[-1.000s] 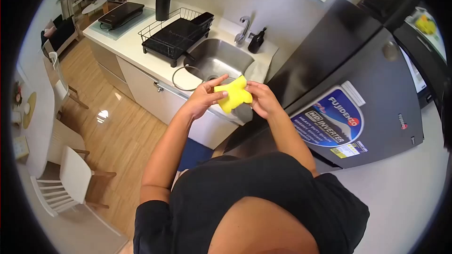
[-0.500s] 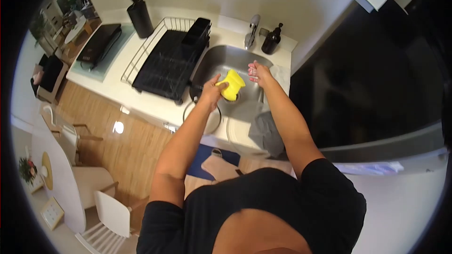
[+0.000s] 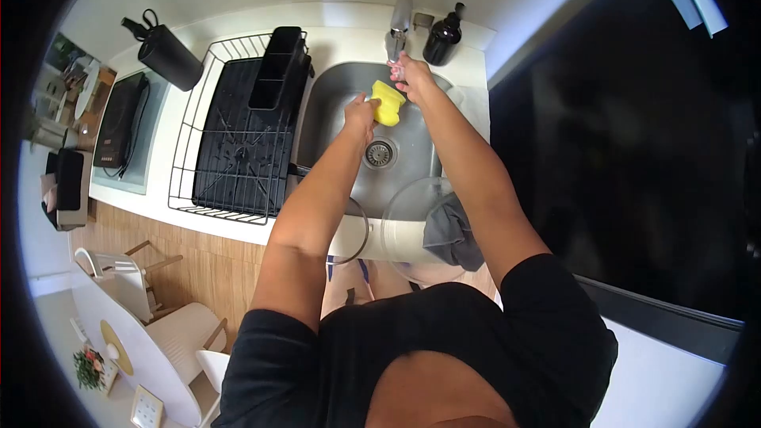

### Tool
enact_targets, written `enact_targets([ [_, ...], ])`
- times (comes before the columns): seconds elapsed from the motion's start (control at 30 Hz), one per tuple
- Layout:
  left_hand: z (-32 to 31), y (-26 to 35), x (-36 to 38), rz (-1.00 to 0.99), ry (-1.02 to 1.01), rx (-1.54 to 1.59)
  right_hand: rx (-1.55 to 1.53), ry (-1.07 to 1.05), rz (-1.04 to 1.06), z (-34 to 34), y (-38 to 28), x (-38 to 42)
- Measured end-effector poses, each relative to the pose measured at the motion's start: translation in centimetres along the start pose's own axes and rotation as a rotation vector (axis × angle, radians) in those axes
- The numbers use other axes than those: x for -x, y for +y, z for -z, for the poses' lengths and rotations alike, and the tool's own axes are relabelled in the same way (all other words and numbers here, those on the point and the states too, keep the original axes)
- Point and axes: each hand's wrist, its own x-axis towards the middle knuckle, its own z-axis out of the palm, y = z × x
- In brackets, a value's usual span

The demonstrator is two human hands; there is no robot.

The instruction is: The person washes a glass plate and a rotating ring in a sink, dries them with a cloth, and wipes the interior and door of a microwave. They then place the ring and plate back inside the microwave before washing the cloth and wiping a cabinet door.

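My left hand [image 3: 361,116] grips a yellow sponge [image 3: 388,104] with a pinched-in waist, holding it over the sink [image 3: 317,111]. Just up and to the right of it, my right hand [image 3: 411,78] is curled closed directly below the grey faucet [image 3: 399,28]. Something pale and shiny shows at its fingertips, too small to make out. The round drain [image 3: 380,153] lies in the basin below both hands.
Left of the sink stands a black dish rack [image 3: 238,143] with a utensil holder [image 3: 277,67]. A dark soap bottle [image 3: 443,38] is right of the faucet. Along the front edge are a clear glass lid [image 3: 404,230], a grey cloth [image 3: 453,234] and a pan rim [image 3: 366,230].
My right hand has moved up and away from me to the faucet. My left hand has carried the sponge slightly farther into the sink. The whole view has shifted with my head.
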Motion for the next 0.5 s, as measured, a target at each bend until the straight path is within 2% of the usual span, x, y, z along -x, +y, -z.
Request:
enact_targets([
  [0.13, -0.4, -0.5, -1.8, 0.021, 0.017, -0.027, -0.117, -0.03, -0.002, -0.2, 0.3, 0.3],
  [0.3, -0.1, -0.7, -3.1, 0.026, -0.024, -0.09, -0.106, -0.024, -0.008, -0.4, 0.1, 0.8],
  [0.37, -0.5, -1.0, -3.6, 0.053, -0.019, -0.072, -0.157, -0.082, 0.003, 0.1, 0.6, 0.4],
  [0.43, -0.8, -1.0, -3.7, 0.001, -0.04, -0.223, -0.198, -0.113, -0.016, 0.1, 0.8, -0.1],
  [0.5, -0.5, -1.7, -5.4, 0.014, -0.09, -0.209, -0.148, -0.119, -0.018, 0.2, 0.9, -0.4],
])
